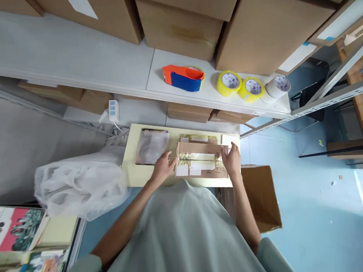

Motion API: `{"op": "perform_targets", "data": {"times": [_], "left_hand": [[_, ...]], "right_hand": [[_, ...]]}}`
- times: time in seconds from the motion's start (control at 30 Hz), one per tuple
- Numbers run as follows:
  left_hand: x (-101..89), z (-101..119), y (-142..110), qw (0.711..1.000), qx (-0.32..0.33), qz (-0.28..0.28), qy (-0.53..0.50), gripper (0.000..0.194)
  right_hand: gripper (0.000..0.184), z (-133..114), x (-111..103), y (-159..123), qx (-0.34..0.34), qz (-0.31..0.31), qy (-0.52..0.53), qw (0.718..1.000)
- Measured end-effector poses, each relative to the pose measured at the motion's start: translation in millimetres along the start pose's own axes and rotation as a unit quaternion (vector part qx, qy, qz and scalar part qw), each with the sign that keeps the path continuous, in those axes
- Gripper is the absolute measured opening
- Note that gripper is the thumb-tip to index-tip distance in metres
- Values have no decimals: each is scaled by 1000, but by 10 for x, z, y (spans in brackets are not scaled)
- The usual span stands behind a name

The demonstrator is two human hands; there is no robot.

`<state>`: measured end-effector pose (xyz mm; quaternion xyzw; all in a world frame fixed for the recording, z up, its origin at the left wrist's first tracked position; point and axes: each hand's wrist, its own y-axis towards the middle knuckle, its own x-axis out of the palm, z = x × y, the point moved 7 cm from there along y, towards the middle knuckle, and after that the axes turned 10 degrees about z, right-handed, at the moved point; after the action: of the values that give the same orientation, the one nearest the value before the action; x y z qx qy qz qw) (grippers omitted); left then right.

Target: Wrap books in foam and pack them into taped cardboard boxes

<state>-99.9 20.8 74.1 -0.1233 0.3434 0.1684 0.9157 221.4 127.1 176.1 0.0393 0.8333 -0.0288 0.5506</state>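
Note:
A flat taped cardboard package [203, 150] lies before me, with white labels and shiny clear tape across its top. At its left end my left hand [164, 167] has its fingers curled against the edge. My right hand [230, 159] grips the upper right corner, thumb and fingers bent round it. Just behind it a second taped package [199, 138] is partly covered. To the left of my left hand lies a book in clear wrap [152, 147]. All of these are on a pale yellow board [131, 157].
Above the board, a grey shelf [105, 63] bears an orange and blue tape dispenser [186, 78], yellow tape rolls [228, 83] and large cartons [180, 29]. A white plastic bag [80, 182] bulges at left. An open cardboard box [260, 196] stands on the blue floor at right.

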Motion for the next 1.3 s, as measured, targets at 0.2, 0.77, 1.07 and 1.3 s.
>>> {"op": "perform_targets", "data": {"times": [0.2,0.77,1.07,1.3], "left_hand": [[350,143,-233,993,-16,37,108,56],[-112,83,-187,996,-21,85,-19,38],[-198,-149,-636,986,-71,99,-117,43],[264,-628,-903,980,-193,-47,-16,23]], "right_hand": [[62,641,501,-474,139,-116,-26,983],[63,851,76,-482,13,-171,129,977],[52,1198,203,-622,-3,-143,283,948],[32,1670,908,-861,0,-261,331,907]]}}
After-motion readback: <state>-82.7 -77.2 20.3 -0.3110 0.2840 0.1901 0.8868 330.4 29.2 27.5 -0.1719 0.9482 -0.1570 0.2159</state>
